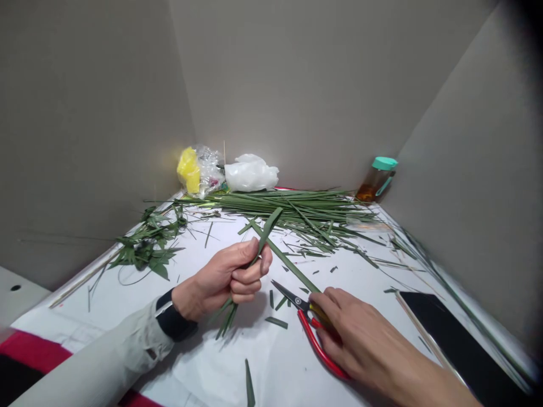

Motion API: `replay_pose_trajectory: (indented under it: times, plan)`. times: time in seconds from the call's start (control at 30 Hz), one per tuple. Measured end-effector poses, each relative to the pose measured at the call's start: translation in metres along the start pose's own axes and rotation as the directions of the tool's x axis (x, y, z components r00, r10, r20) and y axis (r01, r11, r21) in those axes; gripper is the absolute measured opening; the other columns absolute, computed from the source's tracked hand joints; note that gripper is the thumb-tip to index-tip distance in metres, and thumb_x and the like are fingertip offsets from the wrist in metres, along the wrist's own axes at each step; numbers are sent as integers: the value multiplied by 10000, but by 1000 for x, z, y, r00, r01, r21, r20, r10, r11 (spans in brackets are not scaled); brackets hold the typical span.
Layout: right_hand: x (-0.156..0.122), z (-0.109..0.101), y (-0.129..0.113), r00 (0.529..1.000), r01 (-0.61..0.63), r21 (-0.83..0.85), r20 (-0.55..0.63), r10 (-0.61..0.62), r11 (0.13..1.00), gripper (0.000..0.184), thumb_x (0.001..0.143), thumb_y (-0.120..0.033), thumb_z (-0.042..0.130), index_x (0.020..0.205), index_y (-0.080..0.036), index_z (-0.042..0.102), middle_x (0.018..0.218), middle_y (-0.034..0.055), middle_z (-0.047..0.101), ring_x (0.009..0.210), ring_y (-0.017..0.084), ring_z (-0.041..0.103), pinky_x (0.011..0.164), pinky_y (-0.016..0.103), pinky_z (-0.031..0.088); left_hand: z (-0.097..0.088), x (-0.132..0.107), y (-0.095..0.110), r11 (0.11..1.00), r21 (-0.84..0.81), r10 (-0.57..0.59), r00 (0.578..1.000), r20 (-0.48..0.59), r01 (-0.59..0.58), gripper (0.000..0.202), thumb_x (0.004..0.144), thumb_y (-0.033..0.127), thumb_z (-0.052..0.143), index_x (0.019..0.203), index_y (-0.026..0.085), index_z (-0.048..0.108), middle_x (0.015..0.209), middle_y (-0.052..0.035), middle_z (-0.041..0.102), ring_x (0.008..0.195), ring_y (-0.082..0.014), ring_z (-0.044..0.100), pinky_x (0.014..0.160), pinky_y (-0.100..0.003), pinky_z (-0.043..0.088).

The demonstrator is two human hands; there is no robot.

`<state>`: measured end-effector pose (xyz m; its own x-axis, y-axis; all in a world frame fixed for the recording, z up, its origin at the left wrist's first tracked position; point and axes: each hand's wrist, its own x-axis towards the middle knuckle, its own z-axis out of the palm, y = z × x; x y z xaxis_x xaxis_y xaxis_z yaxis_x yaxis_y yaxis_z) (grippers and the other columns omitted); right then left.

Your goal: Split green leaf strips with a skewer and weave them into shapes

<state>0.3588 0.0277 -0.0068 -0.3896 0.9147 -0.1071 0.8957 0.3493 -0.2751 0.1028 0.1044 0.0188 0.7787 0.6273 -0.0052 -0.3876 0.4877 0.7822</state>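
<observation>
My left hand (229, 280) is closed around a bunch of green leaf strips (265, 232); their ends stick out above and below the fist. My right hand (352, 333) rests palm-down over the red handles of a pair of scissors (311, 333) lying on the white table sheet (275, 367). Its fingers curl over the handles and the blades point left toward my left hand. One long strip runs from my left hand down to the right hand.
A pile of long green leaves (297, 206) lies at the back. Folded leaf pieces (146, 246) sit at the left, plastic bags (250, 172) and a yellow item (189, 167) in the corner, a teal-capped bottle (377, 181) right, a black tablet (458, 339) near right.
</observation>
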Motion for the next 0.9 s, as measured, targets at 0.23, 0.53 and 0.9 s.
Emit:
replay_pose_trajectory:
  times: [0.23,0.53,0.9]
  plan:
    - [-1,-44,-1,979,-144,912,76,189,384,542,775,-565,734,1215,-263,642,786,63,668,563,169,572,489,292,430,1,-1,0,999,36,31,999,-14,-30,359,959,480,588,852,139,617,490,122,205,394,-31,59,353,-127,176]
    - [-11,-26,-7,995,-100,987,102,15,-125,545,615,-474,901,1092,-297,705,688,2,533,538,100,394,461,231,257,10,0,-7,968,228,140,977,-162,-101,362,967,494,570,855,151,603,511,112,231,427,-38,109,386,-135,155]
    - [-4,-29,-24,977,-191,970,173,-126,-148,734,548,-785,796,1029,-258,623,697,7,553,517,108,422,519,274,348,9,2,-12,975,213,82,991,-103,-58,368,986,480,537,870,139,611,513,112,251,417,-33,113,383,-137,166]
